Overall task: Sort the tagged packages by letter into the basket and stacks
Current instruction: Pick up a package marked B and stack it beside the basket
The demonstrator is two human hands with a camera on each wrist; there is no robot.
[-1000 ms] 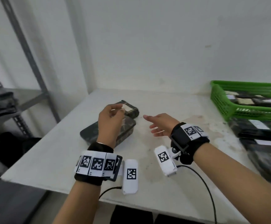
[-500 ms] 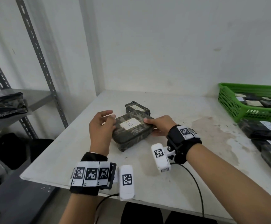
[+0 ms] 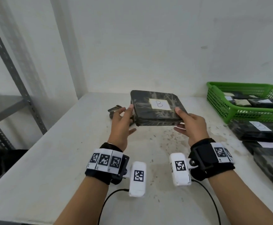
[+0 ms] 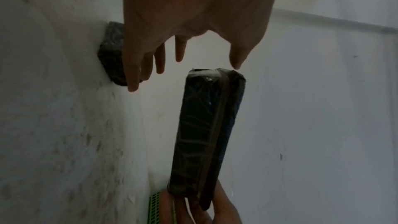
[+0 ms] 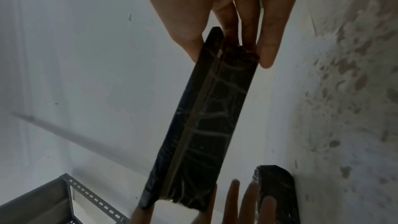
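A dark camouflage-wrapped package (image 3: 155,108) with a white tag marked "B" hangs above the table. My right hand (image 3: 179,119) pinches its near right corner, thumb on top and fingers underneath, as the right wrist view (image 5: 230,48) also shows. My left hand (image 3: 126,117) is at the package's left end with straight, spread fingers (image 4: 159,60) and no grip on it. In the wrist views the package (image 4: 204,134) (image 5: 204,117) is seen edge-on. A smaller wrapped package (image 3: 114,109) lies on the table behind my left hand.
A green basket (image 3: 217,101) holding several tagged packages stands at the back right. In front of it lie stacks of tagged packages (image 3: 259,129) (image 3: 272,166) along the table's right side. The white table (image 3: 67,159) is stained in the middle. A metal shelf (image 3: 2,108) stands at the left.
The "B" package has come up off the table and moved right. My right hand now carries it alone, and my left hand has opened beside it.
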